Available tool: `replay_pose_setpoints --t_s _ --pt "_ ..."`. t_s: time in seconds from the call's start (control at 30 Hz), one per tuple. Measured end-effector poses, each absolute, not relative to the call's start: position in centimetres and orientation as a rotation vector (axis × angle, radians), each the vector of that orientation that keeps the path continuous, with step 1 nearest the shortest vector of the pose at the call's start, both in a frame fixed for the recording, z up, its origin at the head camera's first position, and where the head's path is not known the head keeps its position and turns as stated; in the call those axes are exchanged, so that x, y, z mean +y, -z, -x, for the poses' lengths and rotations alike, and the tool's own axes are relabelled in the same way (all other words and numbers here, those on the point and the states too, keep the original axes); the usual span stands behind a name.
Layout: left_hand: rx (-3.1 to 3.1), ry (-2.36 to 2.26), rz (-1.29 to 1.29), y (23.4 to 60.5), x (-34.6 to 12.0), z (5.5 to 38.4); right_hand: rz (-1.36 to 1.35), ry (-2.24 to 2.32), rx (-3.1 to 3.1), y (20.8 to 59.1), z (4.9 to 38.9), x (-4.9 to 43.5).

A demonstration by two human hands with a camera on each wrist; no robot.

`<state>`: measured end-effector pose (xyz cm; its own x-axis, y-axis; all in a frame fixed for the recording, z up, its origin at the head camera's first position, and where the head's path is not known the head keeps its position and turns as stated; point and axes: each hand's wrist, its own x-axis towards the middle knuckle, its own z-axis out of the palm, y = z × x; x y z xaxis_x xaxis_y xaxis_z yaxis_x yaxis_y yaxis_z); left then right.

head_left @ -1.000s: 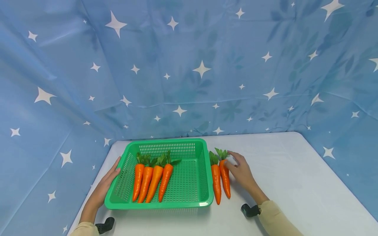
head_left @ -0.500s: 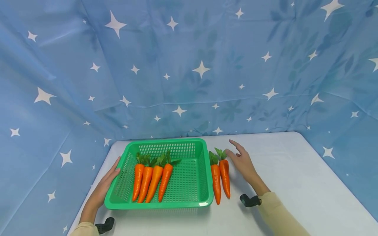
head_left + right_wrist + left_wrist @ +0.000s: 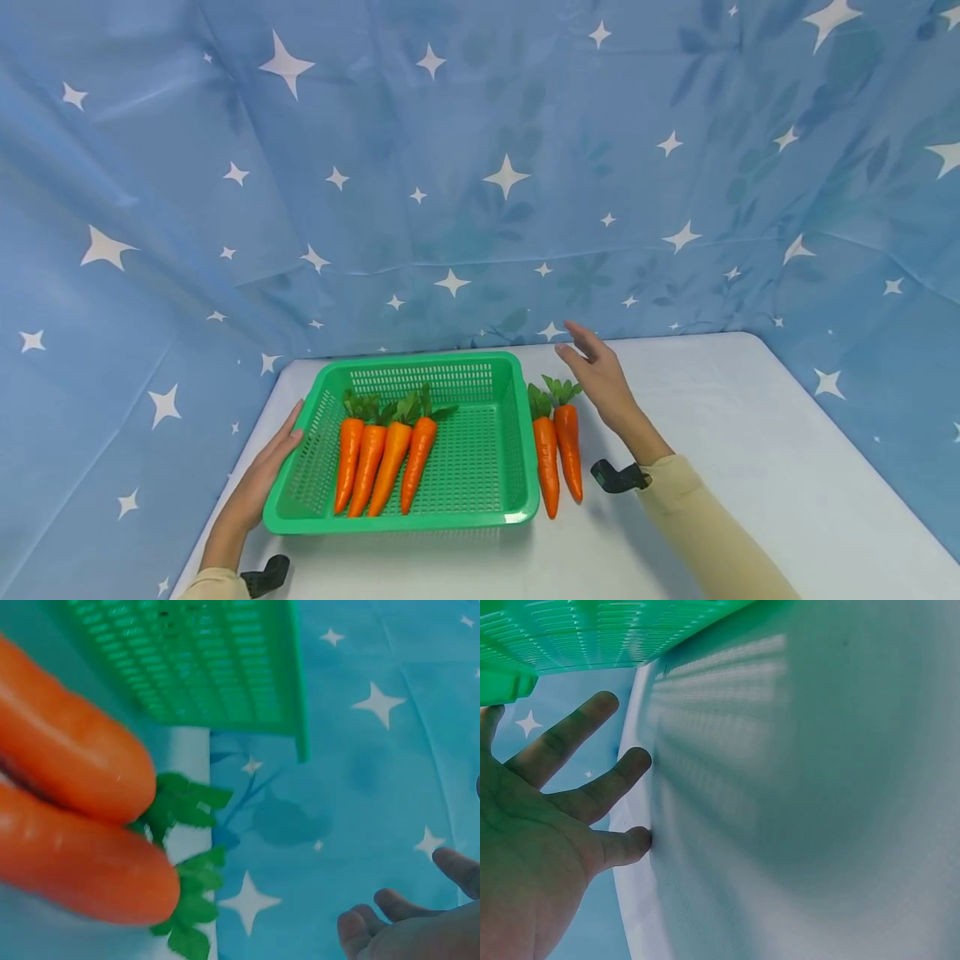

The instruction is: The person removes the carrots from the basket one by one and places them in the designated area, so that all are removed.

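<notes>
A green plastic basket point(image 3: 405, 524) stands on the table's left half, several leafy-topped carrots point(image 3: 391, 468) lying side by side in its left part. Against its left rim rests my left hand point(image 3: 258, 485); in the left wrist view that hand point(image 3: 544, 832) has its fingers spread beside the basket wall point(image 3: 600, 641). Two carrots lie on the table just right of the basket: a nearer one point(image 3: 547, 467) and an outer one point(image 3: 569, 450). Above and beyond their leaves my right hand point(image 3: 603, 379) hovers with nothing in it, fingers apart, also seen in the right wrist view as a hand point(image 3: 412, 930).
The white table point(image 3: 720, 433) extends to the right of the carrots. A blue curtain with white stars point(image 3: 480, 217) hangs behind the table and along both sides. Each wrist wears a small black camera, such as the right one point(image 3: 617, 477).
My right hand has come off the outer carrot, leaving it beside the other, and has risen up and away toward the back. My left hand stays at the basket's rim.
</notes>
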<state>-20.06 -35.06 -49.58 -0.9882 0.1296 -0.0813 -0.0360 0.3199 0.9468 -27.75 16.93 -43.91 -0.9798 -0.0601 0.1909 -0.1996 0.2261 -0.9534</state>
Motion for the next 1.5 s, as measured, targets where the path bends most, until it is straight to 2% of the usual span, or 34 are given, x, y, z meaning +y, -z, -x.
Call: replay_pose_setpoints --t_s 0.7,1.5 --pt "2.453 -1.697 -0.104 49.5 -35.3 20.0 -0.402 -1.982 -2.347 40.5 28.5 10.0" --pt "2.432 -1.753 -0.109 49.5 -35.2 20.2 -0.444 -2.009 -2.454 42.1 28.3 2.8"
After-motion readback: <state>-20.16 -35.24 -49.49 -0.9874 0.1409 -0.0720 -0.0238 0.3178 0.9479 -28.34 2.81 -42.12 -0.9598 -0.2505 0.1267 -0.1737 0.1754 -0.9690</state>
